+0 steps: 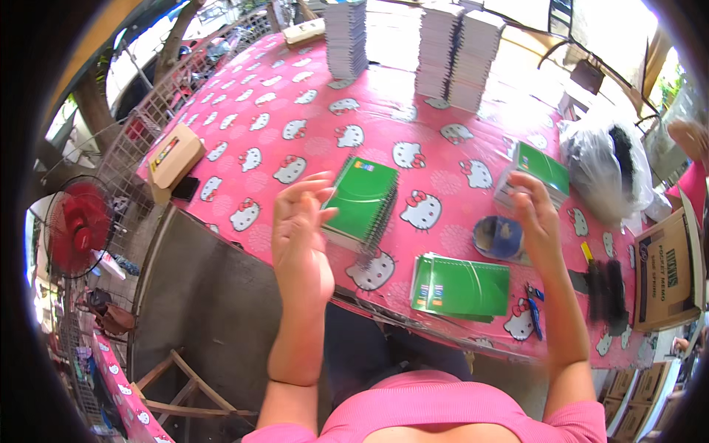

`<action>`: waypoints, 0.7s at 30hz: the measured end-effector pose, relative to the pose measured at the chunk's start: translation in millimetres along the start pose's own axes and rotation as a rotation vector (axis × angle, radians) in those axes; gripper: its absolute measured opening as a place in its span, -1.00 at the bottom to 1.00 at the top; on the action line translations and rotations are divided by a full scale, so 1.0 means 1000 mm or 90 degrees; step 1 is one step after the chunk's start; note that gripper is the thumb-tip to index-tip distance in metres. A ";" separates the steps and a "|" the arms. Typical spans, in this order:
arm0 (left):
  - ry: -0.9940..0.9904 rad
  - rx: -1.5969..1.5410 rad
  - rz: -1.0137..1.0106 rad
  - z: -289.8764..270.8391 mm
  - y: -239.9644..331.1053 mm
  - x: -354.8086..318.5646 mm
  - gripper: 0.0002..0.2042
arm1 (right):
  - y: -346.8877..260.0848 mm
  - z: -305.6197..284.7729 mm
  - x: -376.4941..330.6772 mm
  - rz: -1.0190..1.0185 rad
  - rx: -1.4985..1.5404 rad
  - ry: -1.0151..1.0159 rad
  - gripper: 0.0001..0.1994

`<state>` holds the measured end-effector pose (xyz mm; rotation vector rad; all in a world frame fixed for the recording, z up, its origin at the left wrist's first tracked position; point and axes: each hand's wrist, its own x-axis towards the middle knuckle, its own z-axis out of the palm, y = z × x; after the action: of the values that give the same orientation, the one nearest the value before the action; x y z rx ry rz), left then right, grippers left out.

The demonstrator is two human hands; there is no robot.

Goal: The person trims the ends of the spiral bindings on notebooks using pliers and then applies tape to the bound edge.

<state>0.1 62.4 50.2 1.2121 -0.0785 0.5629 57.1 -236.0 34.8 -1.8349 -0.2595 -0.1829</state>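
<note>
My left hand (303, 240) is raised beside a stack of green spiral notebooks (363, 198), fingers apart and slightly bent, holding nothing. Its fingertips overlap the stack's left edge in view; I cannot tell whether they touch. My right hand (538, 214) hangs in the air with loosely curled, parted fingers and nothing in them. Just behind it stands another pile of green-covered pads (543, 170). A blue round object (498, 238) lies to its left, too blurred to name. Between my arms, near the table's front edge, green covers with punched edges (461, 286) lie fanned in a low pile.
Blue-handled pliers (533, 314) and black wire coils (607, 295) lie on the pink cat-patterned tablecloth (255, 177). Tall notebook stacks (346, 40) stand at the back. On the right are a plastic bag (602, 166) and a cardboard box (668, 269); a red fan (79, 227) stands left.
</note>
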 end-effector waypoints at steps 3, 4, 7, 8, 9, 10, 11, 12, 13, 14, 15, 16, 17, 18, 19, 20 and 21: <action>-0.557 -0.090 -0.273 0.061 0.070 -0.023 -0.66 | 0.018 -0.022 -0.046 0.108 0.007 -0.018 -0.55; -0.674 -0.022 -0.099 0.085 0.065 -0.046 -0.70 | 0.034 -0.022 -0.058 0.158 0.049 -0.046 -0.54; -0.990 0.046 0.163 0.148 0.081 -0.092 -0.74 | 0.039 -0.033 -0.090 0.123 -0.038 0.006 -0.54; -1.147 0.035 -0.099 0.161 0.102 -0.088 -0.77 | 0.044 -0.028 -0.090 0.114 -0.021 0.014 -0.55; -1.241 0.077 -0.321 0.172 0.126 -0.079 -0.78 | 0.044 -0.028 -0.092 0.107 -0.020 0.038 -0.55; -1.327 0.134 -0.270 0.168 0.136 -0.064 -0.77 | 0.041 -0.026 -0.095 0.113 -0.024 0.029 -0.56; -1.408 0.176 -0.208 0.165 0.145 -0.050 -0.75 | 0.038 -0.023 -0.096 0.118 -0.027 0.018 -0.57; -1.353 0.146 -0.234 0.160 0.151 -0.047 -0.74 | 0.032 -0.029 -0.097 0.108 -0.034 0.029 -0.58; -1.268 0.127 -0.285 0.151 0.145 -0.043 -0.73 | 0.041 -0.026 -0.096 0.082 -0.042 0.042 -0.60; -1.179 0.110 -0.333 0.142 0.140 -0.040 -0.72 | 0.049 -0.026 -0.098 0.114 -0.049 0.045 -0.60; -1.088 0.099 -0.361 0.134 0.148 -0.041 -0.71 | 0.041 -0.031 -0.103 0.132 -0.060 0.050 -0.61; -1.014 0.088 -0.385 0.138 0.146 -0.051 -0.70 | 0.044 -0.035 -0.104 0.155 -0.064 0.052 -0.61; -0.935 0.077 -0.404 0.142 0.145 -0.064 -0.68 | 0.045 -0.040 -0.107 0.160 -0.023 0.062 -0.62; -0.869 0.062 -0.415 0.160 0.137 -0.097 -0.65 | 0.050 -0.044 -0.110 0.183 0.007 0.070 -0.61; -0.881 0.033 -0.410 0.162 0.136 -0.099 -0.63 | 0.048 -0.045 -0.112 0.172 0.006 0.073 -0.61; -0.882 0.010 -0.411 0.164 0.134 -0.100 -0.60 | 0.046 -0.044 -0.112 0.163 0.003 0.082 -0.60; -0.952 -0.027 -0.407 0.159 0.131 -0.101 -0.59 | 0.047 -0.032 -0.112 0.137 -0.027 0.069 -0.59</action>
<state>-108.4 -86.8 186.2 1.2892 -0.9116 -0.9754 -37.4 -288.2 -28.9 -1.8744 0.0182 -0.1369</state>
